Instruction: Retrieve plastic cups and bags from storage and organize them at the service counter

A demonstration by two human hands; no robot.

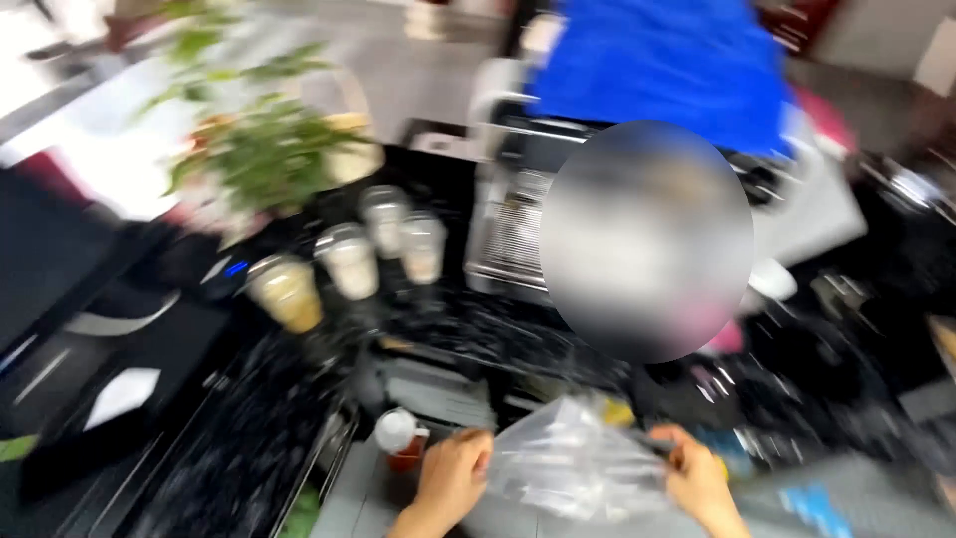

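Black speckled counter (249, 438) | both hands' fingers pinching clear plastic bag (573, 463)

Both hands, left (453, 476) and right (699, 480), bare; forearms uncovered, no sleeves, rings or watch visible.

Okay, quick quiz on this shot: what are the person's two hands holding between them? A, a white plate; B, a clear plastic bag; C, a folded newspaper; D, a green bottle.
B: the left hand and the right hand each grip one side of a crinkled clear plastic bag, stretched between them above the counter.
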